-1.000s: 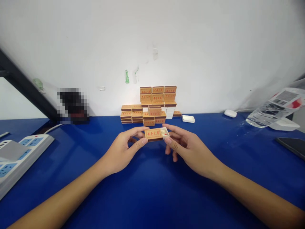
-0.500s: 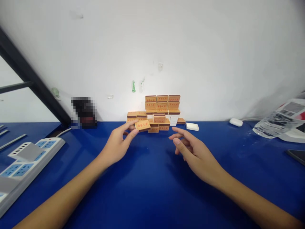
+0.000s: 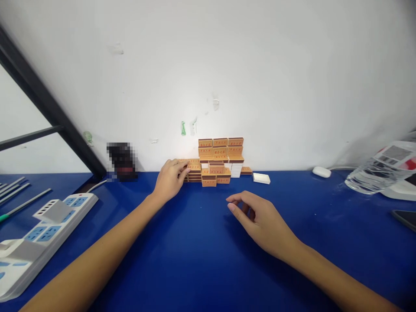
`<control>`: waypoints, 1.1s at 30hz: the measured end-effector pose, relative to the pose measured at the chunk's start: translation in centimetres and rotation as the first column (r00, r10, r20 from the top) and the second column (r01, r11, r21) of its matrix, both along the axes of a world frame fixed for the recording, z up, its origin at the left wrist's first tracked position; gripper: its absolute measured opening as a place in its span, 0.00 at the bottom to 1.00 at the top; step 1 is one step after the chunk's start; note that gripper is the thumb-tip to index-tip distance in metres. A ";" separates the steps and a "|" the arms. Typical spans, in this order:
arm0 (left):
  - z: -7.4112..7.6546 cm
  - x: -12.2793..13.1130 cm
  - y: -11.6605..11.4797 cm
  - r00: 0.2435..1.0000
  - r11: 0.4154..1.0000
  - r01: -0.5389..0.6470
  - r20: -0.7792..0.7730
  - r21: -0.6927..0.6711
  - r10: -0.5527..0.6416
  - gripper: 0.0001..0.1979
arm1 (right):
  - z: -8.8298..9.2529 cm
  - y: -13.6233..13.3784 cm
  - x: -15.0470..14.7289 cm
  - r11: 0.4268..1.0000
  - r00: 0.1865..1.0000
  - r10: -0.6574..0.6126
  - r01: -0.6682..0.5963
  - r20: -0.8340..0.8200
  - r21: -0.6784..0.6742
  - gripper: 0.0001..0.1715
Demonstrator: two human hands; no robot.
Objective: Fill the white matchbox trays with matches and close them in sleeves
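Observation:
My left hand (image 3: 170, 178) is at the left end of the matchbox structure, thumb and fingers closed on the end of an orange matchbox (image 3: 194, 167). That box rests on the front of the low left stack (image 3: 194, 177), and my fingers hide part of it. To the right rises a taller stack of matchboxes (image 3: 220, 151), some with their labels facing me and some showing white ends. My right hand (image 3: 256, 219) hovers over the table in front of the stack, holding nothing, thumb and forefinger slightly apart.
A white matchbox tray (image 3: 261, 178) and a white earbud case (image 3: 321, 172) lie to the right on the blue table (image 3: 195, 268). Farther right is a clear plastic bottle (image 3: 367, 171). A power strip (image 3: 48, 234) lies on the left, and a white wall (image 3: 260, 78) stands behind.
My left hand has carried the matchbox leftward and back onto the low left stack. My right hand has drawn slightly back from the structure. The camera view has shifted a little.

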State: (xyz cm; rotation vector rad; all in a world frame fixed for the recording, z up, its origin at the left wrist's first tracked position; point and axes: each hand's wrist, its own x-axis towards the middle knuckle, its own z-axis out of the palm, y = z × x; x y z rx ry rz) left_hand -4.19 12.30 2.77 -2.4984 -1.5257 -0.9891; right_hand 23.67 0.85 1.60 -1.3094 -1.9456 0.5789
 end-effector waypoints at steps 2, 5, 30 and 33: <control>0.1 0.4 -0.1 1.000 1.000 0.003 -0.012 0.025 -0.002 0.15 | 0.0 0.1 0.1 1.000 1.000 0.004 -0.004 0.003 -0.002 0.14; 0.3 0.7 -0.3 1.000 0.999 0.005 -0.028 0.039 -0.004 0.14 | -0.2 0.0 0.2 1.000 1.000 0.019 -0.019 0.012 -0.016 0.13; -1.4 0.6 -9.7 0.867 0.928 0.219 -0.376 -0.301 -0.327 0.31 | -3.6 1.7 1.9 0.916 0.845 -0.006 -0.211 0.535 0.342 0.24; -1.6 0.6 -9.7 0.868 0.931 0.221 -0.376 -0.290 -0.323 0.31 | -3.7 1.8 2.0 0.910 0.843 -0.006 -0.219 0.539 0.352 0.23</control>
